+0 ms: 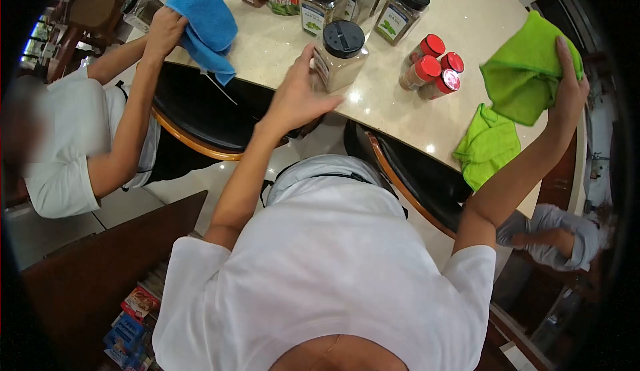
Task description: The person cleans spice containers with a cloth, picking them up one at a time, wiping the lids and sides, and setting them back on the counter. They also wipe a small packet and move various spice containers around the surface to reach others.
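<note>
2 hands work apart: the left hand, fingers spread, touches the upright jar just beyond it near the surface front edge; the right hand grips a green cloth above the right edge.

**Two cloths and a bunch of spice jars**

Left hand is touching a big spice jar near the counter front edge. Right hand grips a green cloth by the right edge. Co-worker's hand presses a blue cloth at the left edge.
</note>
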Motion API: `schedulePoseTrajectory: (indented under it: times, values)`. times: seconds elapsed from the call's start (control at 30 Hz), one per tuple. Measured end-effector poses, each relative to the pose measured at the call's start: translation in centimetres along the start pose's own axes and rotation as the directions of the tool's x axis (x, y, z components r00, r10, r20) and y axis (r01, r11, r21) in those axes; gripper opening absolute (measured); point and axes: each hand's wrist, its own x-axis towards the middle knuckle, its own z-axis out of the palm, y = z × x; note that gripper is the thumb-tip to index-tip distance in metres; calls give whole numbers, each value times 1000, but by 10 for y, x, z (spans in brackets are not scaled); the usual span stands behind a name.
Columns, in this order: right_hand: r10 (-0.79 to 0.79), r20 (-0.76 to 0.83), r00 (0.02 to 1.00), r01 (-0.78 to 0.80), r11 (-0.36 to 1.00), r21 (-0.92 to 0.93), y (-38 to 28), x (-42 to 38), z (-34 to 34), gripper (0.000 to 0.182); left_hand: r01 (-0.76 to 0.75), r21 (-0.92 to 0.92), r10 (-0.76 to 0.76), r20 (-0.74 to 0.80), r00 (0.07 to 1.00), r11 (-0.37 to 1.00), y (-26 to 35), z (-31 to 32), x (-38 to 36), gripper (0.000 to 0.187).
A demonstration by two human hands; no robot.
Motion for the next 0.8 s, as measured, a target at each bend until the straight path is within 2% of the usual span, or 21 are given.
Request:
schedulePoseTrajectory:
  times: [0.03, 0.1, 0.13, 0.17, 0.23, 0.27, 0.33, 0.4, 0.43, 0.47, 0.5, 0.53, 0.57, 0.63, 0.67, 0.7, 0.77, 0.8]
  values:
    - [-7, -21, 1000, 7, 1000, 17, -1, -5, 1, 37, -28, 9, 28, -63, 998, 1000, -2, 14, 5, 92]
    - [-28, -31, 999, 30, 998, 52, -3, -12, 5, 35, 3, -27, -5, -81, 997, 1000, -4, 34, 16, 90]
    - [-18, 6, 1000, 18, 996, 87, -4, -15, 7, 38, -36, 29, 39, -131, 991, 999, 0, 47, 22, 85]
    - [-8, 46, 999, 3, 993, 120, -5, -18, 10, 41, 50, -94, -62, -131, 989, 994, 16, 54, 27, 82]
    - [23, 75, 997, -34, 987, 156, -10, -24, 18, 39, -159, 31, 161, -323, 933, 987, 24, 72, 41, 77]
    - [28, 81, 996, -37, 992, 119, -13, -27, 21, 37, -159, 38, 162, -340, 926, 987, 27, 67, 39, 77]
    - [-16, 52, 999, 13, 998, 54, -24, -39, 25, 31, 59, -255, -122, -238, 963, 965, 42, 56, 34, 62]
    - [6, 75, 997, -12, 996, 83, -18, -42, 17, 30, 8, -289, -128, -399, 908, 957, 11, 20, 44, 46]
    - [51, 99, 994, -61, 993, 97, -14, -43, 14, 30, -96, -55, 49, -565, 824, 994, -3, -10, 60, 32]
    - [59, 115, 992, -69, 994, 90, -13, -45, 12, 29, -150, 255, 277, -592, 757, 955, -24, -40, 81, 34]
    - [61, 123, 991, -72, 994, 86, -11, -45, 13, 29, -153, 518, 452, -521, 724, 842, -35, -64, 99, 42]
    - [51, 144, 988, -67, 992, 111, -10, -46, 14, 29, -155, 593, 453, -395, 799, 790, -38, -80, 111, 44]
    - [39, 164, 986, -61, 989, 135, -9, -46, 14, 29, -150, 590, 448, -399, 800, 793, -47, -84, 120, 44]
    - [29, 164, 986, -49, 992, 119, -15, -53, 19, 29, -235, 717, 430, -100, 897, 656, -57, -90, 140, 44]
    - [29, 160, 987, -46, 993, 107, -15, -54, 20, 29, -251, 777, 487, -80, 870, 577, -60, -90, 146, 41]
    - [27, 154, 988, -44, 993, 109, -14, -54, 19, 29, -255, 777, 492, -79, 867, 575, -64, -90, 150, 41]
    - [122, 190, 974, -163, 962, 219, -5, -56, 13, 29, -212, 871, 462, -20, 886, 443, -57, -93, 148, 35]
    - [131, 182, 975, -169, 962, 216, 4, -58, 11, 29, -224, 869, 465, -9, 885, 442, -55, -96, 144, 35]
